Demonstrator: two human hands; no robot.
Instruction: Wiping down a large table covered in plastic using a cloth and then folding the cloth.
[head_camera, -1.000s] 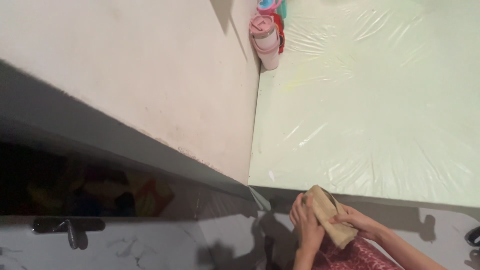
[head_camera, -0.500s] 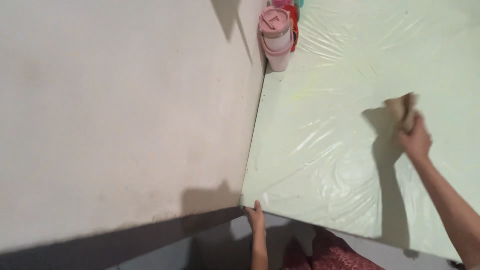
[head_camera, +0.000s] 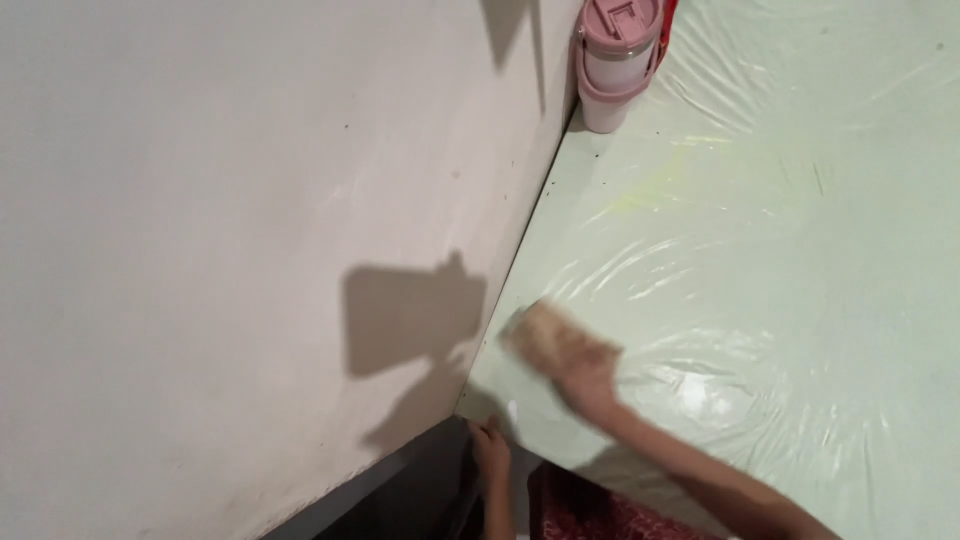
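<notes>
Fingers of the right hand (head_camera: 585, 372) are curled down over a folded tan cloth (head_camera: 540, 335), pressing it flat against the pale green table (head_camera: 780, 280); the hand is blurred, so how tightly each finger grips cannot be told. Most of the cloth pokes out past the fingertips toward the wall (head_camera: 250, 200), lying near the table's left edge, just beside the corner where that edge meets the wall. The right forearm runs back from the hand toward the lower right of the view. Lower down, the left hand (head_camera: 490, 448) has its fingers bent and laid against the near corner of the table, touching its edge and holding nothing. A glossy clear plastic sheet covers the table and wrinkles around the cloth. At the far end of the table, close against the wall, stands a pink lidded tumbler (head_camera: 618, 60) with a handle; its lid is on, so its contents cannot be seen. A red patterned garment (head_camera: 590, 505) shows below the table edge.
</notes>
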